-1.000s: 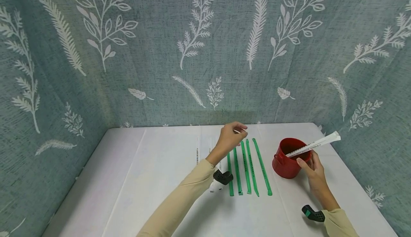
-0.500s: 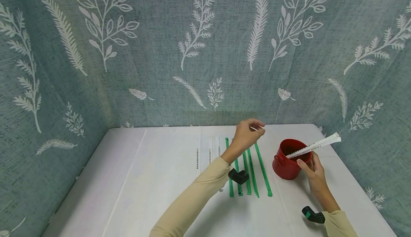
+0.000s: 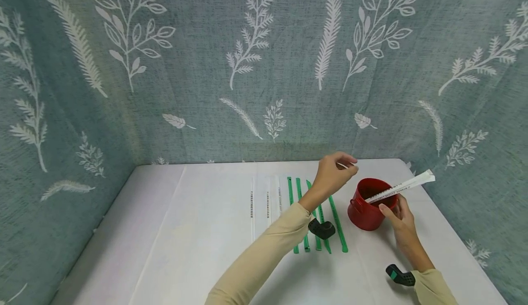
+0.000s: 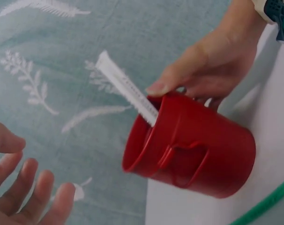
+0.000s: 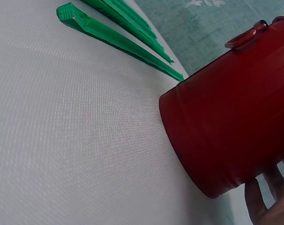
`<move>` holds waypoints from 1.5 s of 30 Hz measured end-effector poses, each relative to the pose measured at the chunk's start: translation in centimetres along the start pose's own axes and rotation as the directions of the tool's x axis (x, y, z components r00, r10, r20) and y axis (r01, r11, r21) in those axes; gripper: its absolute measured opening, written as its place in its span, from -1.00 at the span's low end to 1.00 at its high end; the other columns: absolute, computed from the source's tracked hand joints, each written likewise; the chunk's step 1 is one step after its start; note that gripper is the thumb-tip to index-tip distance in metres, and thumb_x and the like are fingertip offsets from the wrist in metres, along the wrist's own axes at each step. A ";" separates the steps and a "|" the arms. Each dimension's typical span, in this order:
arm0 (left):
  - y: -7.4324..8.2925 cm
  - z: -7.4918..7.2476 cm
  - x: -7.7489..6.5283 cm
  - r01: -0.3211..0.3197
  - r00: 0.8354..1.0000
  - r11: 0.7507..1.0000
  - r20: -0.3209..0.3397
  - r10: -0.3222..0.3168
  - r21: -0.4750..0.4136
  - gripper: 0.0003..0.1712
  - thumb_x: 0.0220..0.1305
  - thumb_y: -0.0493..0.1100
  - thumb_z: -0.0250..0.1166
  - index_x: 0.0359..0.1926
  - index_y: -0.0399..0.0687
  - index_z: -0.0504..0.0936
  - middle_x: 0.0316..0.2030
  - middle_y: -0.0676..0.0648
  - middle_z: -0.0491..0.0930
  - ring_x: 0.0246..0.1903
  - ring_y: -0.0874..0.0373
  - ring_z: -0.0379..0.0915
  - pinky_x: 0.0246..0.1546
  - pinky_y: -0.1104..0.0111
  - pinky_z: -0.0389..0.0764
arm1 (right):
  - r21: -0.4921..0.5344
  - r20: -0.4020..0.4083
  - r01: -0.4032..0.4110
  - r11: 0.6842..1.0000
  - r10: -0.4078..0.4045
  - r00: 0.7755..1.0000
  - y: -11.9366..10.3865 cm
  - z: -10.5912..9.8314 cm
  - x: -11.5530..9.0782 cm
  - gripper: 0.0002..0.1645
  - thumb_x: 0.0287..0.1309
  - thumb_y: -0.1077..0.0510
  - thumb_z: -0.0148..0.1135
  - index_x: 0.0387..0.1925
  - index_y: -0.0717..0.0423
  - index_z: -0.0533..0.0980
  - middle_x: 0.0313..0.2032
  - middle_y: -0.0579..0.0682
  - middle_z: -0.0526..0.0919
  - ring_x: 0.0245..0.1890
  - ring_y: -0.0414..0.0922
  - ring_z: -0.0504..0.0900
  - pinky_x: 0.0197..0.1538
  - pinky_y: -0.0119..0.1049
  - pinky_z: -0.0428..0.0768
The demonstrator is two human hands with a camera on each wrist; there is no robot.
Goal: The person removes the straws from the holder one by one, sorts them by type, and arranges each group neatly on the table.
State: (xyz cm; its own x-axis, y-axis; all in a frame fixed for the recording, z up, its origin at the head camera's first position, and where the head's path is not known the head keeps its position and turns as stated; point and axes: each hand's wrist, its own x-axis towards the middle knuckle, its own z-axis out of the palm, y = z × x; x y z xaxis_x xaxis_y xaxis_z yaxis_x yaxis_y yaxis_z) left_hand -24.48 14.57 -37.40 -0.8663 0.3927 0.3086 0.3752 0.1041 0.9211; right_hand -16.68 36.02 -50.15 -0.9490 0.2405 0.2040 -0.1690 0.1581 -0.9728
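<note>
My right hand [image 3: 406, 231] grips a small red bucket [image 4: 212, 145] at the right of the table, thumb at its rim and fingers against its side. The bucket tilts, and a white paper-wrapped straw [image 3: 400, 189] leans out over its rim. My left hand [image 3: 335, 174] hovers just left of the bucket, above the green straws. In the left wrist view its fingers are loosely bent, thumb near the index finger, and I see nothing between them. Several green-wrapped straws [image 3: 338, 224] lie side by side below, partly hidden by the left wrist.
Three white-wrapped straws [image 3: 252, 208] lie left of the green ones, some partly covered by the left sleeve. A white cloth covers the table [image 3: 177, 245]. Behind and at both sides hangs a teal leaf-patterned curtain [image 3: 206, 66].
My left hand has moved right, from over the left green straws to near the bucket. My right hand, the bucket and the straw in it have stayed in place.
</note>
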 end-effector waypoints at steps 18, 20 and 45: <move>0.0 6.2 1.1 -0.071 0.990 0.992 0.127 0.058 0.100 -0.82 0.23 -0.20 0.27 -0.14 -0.06 0.64 -0.35 0.12 0.62 -0.44 0.46 0.48 -0.41 0.69 0.48 | -0.046 0.029 -0.032 0.998 0.033 0.999 -0.2 -0.2 0.3 -0.19 0.32 0.14 0.08 0.46 0.02 -0.07 0.41 0.14 0.04 0.34 -0.09 0.11 0.16 -0.66 0.27; -0.1 6.9 1.3 -0.068 0.987 0.991 0.155 0.050 0.116 -0.81 0.22 -0.21 0.27 -0.13 -0.05 0.64 -0.35 0.12 0.62 -0.44 0.47 0.47 -0.41 0.70 0.47 | -0.059 0.028 -0.035 0.998 0.037 0.999 -0.2 -0.2 0.3 -0.19 0.32 0.14 0.08 0.46 0.01 -0.07 0.41 0.13 0.04 0.37 -0.07 0.09 0.18 -0.66 0.25; -1.5 10.7 1.7 -0.099 0.947 0.917 0.319 -0.033 0.388 -0.82 0.18 -0.14 0.33 -0.17 0.08 0.62 -0.40 0.20 0.51 -0.41 0.47 0.35 -0.47 0.70 0.36 | 0.054 0.016 0.043 0.998 -0.044 0.999 0.2 -0.3 0.1 -0.44 0.29 0.32 0.07 0.21 -0.19 0.24 0.23 -0.30 0.23 0.23 -0.37 0.20 0.16 -0.65 0.28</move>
State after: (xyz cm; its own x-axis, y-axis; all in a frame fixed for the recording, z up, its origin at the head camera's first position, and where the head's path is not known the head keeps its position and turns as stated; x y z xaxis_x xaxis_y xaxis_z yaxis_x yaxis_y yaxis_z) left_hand -22.96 24.91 -40.77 -0.7278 0.6601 0.1860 0.5570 0.4109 0.7217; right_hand -16.70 36.39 -50.31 -0.9447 0.2183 0.2447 -0.2237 0.1165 -0.9677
